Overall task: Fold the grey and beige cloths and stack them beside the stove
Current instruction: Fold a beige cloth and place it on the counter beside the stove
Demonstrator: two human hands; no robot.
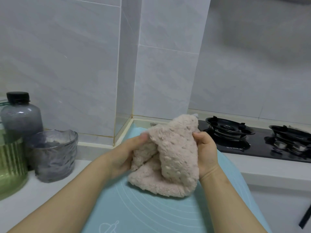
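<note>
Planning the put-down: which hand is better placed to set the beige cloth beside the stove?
Likely the right hand: it grips the beige cloth on the side facing the stove, which sits just beyond it. The left hand holds the opposite side, farther from the stove.

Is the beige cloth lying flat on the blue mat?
No, the left hand and right hand hold the beige cloth bunched and raised, with only its lower part on the blue mat.
</note>
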